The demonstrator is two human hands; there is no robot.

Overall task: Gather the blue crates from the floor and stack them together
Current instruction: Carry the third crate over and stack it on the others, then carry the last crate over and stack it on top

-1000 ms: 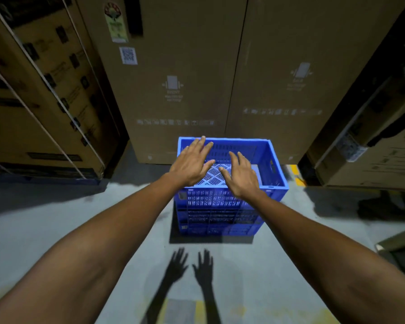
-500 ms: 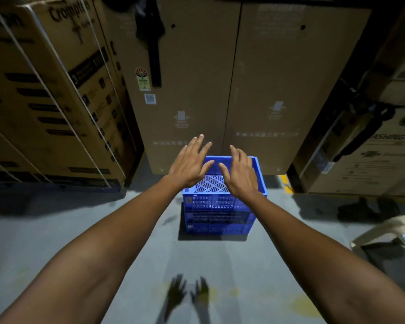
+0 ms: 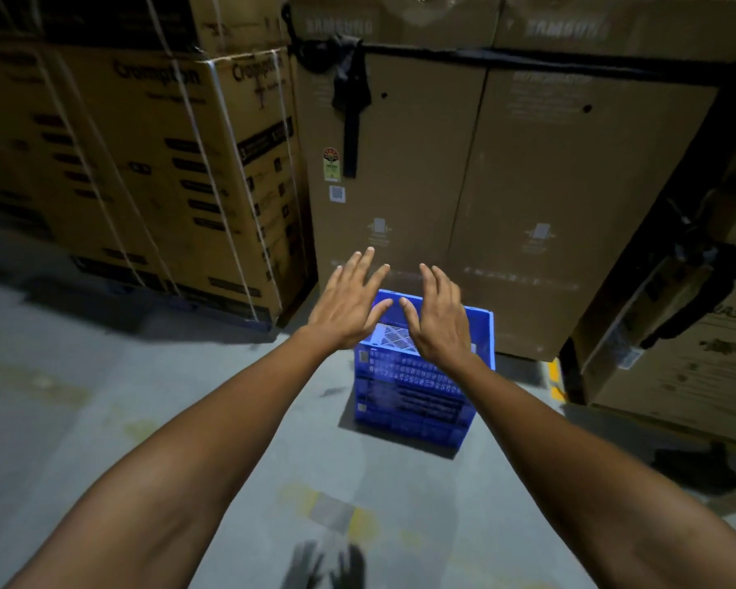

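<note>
Your left hand (image 3: 349, 306) and right hand (image 3: 438, 320) are both stretched out in front of you at the centre of the frame, palms down, fingers spread apart and holding nothing. They float above the blue crate stack (image 3: 421, 376), which stands on the grey floor (image 3: 103, 397) just right of centre. No contact shows between hands and crate; from this angle they merely overlap its open top.

The stack looks like at least two crates nested one on another, judging by the banding on its near wall, though the motion blur makes the count uncertain. It sits close against the tall cardboard cartons (image 3: 464, 184) that fill the upper middle of the frame, probably so that it keeps out of the walkway and has a wall behind it for support. To the upper left, strapped cartons (image 3: 166, 163) sit on a low pallet; more boxes (image 3: 697, 354) crowd the right edge.

With your hands empty and open like this, you appear to be between crates. No loose crate is visible anywhere on the floor here, so you will likely have to turn and look elsewhere for the next one.
</note>
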